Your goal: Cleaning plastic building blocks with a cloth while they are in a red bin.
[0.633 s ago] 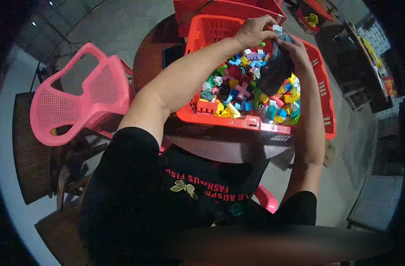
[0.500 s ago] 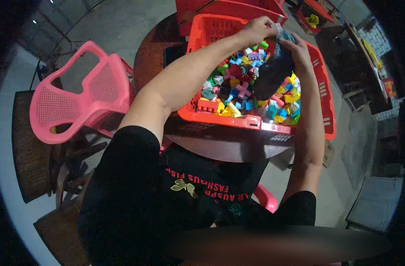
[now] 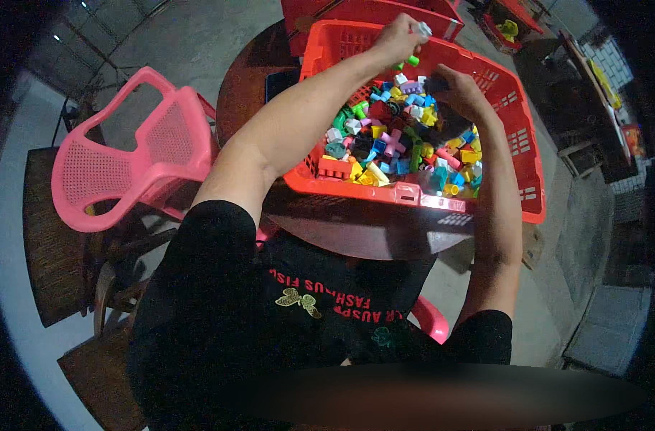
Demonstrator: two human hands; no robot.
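Note:
My left hand (image 3: 399, 42) is raised above the far side of a red plastic basket (image 3: 406, 194). Its fingers pinch a small white toy block (image 3: 422, 29). Inside the basket lies a heap of mixed-colour toy building blocks (image 3: 392, 144). Over the right part of this heap hovers my right hand (image 3: 462, 93), its fingers curled. Something dark shows by its fingertips, but its kind is hidden in shadow. Near the left hand, a bright green block (image 3: 412, 61) lies at the far end of the heap.
The basket stands on a round brown table (image 3: 342, 237). A red box (image 3: 370, 11) is just behind it, and a dark flat object (image 3: 278, 85) lies left of it. A pink plastic chair (image 3: 137, 154) stands at the left. Wooden furniture (image 3: 593, 93) is at the far right.
My hands, close together before on a blue-grey piece, have moved apart. The left went up and left with the white block; the right came lower over the heap.

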